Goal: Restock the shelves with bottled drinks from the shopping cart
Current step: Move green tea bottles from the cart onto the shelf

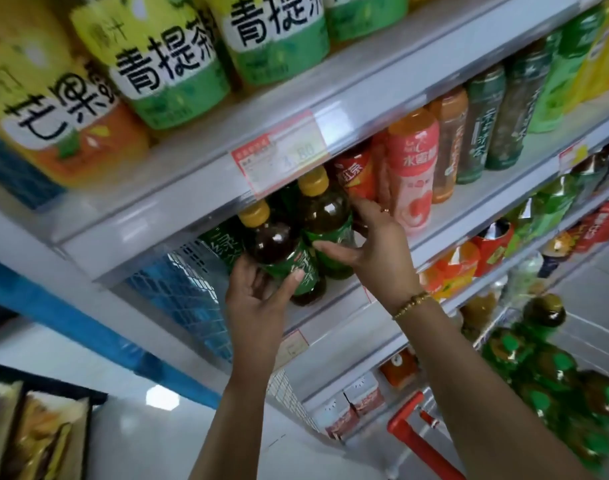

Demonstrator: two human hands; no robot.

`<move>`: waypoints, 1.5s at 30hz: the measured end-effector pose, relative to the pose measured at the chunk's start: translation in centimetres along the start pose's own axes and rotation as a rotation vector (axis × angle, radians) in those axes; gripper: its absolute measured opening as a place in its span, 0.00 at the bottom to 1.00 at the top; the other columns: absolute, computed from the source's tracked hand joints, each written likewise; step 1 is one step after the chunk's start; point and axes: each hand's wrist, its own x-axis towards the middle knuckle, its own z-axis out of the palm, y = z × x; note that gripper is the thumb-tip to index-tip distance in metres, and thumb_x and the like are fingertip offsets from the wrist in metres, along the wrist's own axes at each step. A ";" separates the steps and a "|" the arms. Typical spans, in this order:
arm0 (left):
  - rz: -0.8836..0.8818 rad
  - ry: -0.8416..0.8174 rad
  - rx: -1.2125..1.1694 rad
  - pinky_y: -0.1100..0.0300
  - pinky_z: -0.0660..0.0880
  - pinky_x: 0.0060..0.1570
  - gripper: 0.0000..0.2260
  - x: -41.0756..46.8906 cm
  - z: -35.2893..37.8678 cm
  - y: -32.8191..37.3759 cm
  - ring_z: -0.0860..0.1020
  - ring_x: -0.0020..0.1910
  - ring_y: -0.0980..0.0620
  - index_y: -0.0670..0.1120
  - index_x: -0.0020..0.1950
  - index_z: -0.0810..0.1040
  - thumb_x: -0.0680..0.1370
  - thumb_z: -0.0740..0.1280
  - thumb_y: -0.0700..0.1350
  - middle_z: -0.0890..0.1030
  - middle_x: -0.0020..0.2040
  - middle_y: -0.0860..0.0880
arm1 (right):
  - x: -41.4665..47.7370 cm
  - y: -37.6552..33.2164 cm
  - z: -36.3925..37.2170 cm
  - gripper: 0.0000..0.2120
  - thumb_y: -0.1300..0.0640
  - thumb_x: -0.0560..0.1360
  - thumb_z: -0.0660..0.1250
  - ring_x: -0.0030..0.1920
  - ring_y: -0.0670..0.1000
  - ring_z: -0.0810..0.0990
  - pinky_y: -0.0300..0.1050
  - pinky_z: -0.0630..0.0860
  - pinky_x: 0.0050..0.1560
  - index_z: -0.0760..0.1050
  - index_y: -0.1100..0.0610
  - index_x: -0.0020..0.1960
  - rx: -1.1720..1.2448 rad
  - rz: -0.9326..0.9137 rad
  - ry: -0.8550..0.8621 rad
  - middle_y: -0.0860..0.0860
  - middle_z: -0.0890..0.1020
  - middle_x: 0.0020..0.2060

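— What can you read on the labels?

— The top shelf (296, 98) carries big bottles with 青提茶 in black on white, over green. Two show that writing clearly, a third is cut off by the top edge. At the shelf's left end stands a yellow-and-orange bottle (54, 123) whose characters are too smeared to read with confidence.

— And where the hands are?

— On the middle shelf (337, 306), near its front edge, stand two green-tea bottles with yellow caps and dark liquid. The left hand (258, 299) curls loosely around the near bottle (279, 251), thumb on the green label, fingers behind it. The right hand (372, 244) is spread open, thumb against the far bottle (325, 223), fingertips reaching the red bottle (356, 174) beside it. It grips nothing that I can see. A third green label (223, 245) behind seems to read 绿.

— Any more writing?

— The pink bottle (412, 174) shows 水蜜, then my view is cut. The red one ends in 茶, I think. The price tag (282, 157) on the top shelf's front rail is blurred; only "80" comes through.

— The cart?

— At the lower right, with a red handle (420, 441). The shopping cart (504, 341) holds green-capped dark bottles (545, 375), heaped and blurred, so I cannot count them. A gold bracelet (412, 304) sits on the right wrist.
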 end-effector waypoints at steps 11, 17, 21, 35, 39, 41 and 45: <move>-0.024 0.104 0.213 0.62 0.78 0.47 0.24 -0.7 0.8 -3.0 0.78 0.50 0.62 0.45 0.58 0.75 0.65 0.78 0.44 0.79 0.54 0.48 | -1.3 3.4 1.5 0.34 0.56 0.68 0.75 0.61 0.49 0.75 0.47 0.74 0.63 0.66 0.51 0.70 -0.063 0.144 -0.122 0.50 0.76 0.62; -0.037 0.055 0.255 0.76 0.73 0.39 0.19 0.4 0.4 -3.6 0.78 0.43 0.71 0.38 0.56 0.76 0.68 0.75 0.37 0.81 0.48 0.49 | -1.8 4.0 2.7 0.35 0.54 0.67 0.76 0.60 0.53 0.76 0.49 0.74 0.61 0.67 0.53 0.71 -0.173 0.152 -0.051 0.53 0.76 0.61; 0.037 0.060 0.296 0.79 0.70 0.42 0.18 1.0 0.1 -3.7 0.76 0.45 0.70 0.38 0.59 0.76 0.71 0.73 0.36 0.79 0.52 0.49 | -1.5 3.7 3.6 0.35 0.53 0.66 0.76 0.58 0.54 0.76 0.48 0.74 0.56 0.67 0.53 0.69 -0.182 0.164 0.009 0.52 0.76 0.61; 0.125 0.139 0.331 0.63 0.78 0.54 0.15 -1.3 0.5 -3.8 0.78 0.57 0.55 0.41 0.60 0.76 0.74 0.70 0.39 0.79 0.57 0.47 | -2.3 2.7 3.5 0.31 0.53 0.71 0.72 0.61 0.53 0.73 0.41 0.71 0.56 0.65 0.55 0.70 -0.138 0.248 -0.025 0.54 0.73 0.62; 0.194 0.077 0.320 0.69 0.76 0.45 0.04 -5.5 2.9 -3.2 0.80 0.44 0.60 0.45 0.48 0.77 0.75 0.68 0.45 0.81 0.43 0.55 | -5.7 2.6 -1.0 0.09 0.55 0.75 0.69 0.44 0.42 0.79 0.36 0.77 0.46 0.78 0.58 0.52 0.008 0.240 0.146 0.50 0.81 0.45; 0.159 -0.082 0.348 0.73 0.73 0.39 0.09 -7.3 5.1 -3.5 0.80 0.38 0.59 0.48 0.42 0.76 0.75 0.64 0.53 0.80 0.37 0.55 | -8.6 4.3 -4.3 0.09 0.53 0.75 0.68 0.35 0.43 0.78 0.37 0.75 0.37 0.78 0.58 0.42 -0.047 0.334 0.186 0.46 0.80 0.34; 0.085 -0.460 0.407 0.68 0.75 0.36 0.12 -10.1 10.8 -6.0 0.80 0.37 0.59 0.46 0.39 0.75 0.76 0.65 0.53 0.82 0.35 0.52 | -15.0 10.4 -11.6 0.09 0.51 0.74 0.68 0.32 0.41 0.75 0.28 0.67 0.31 0.76 0.55 0.40 -0.201 0.658 0.214 0.46 0.79 0.32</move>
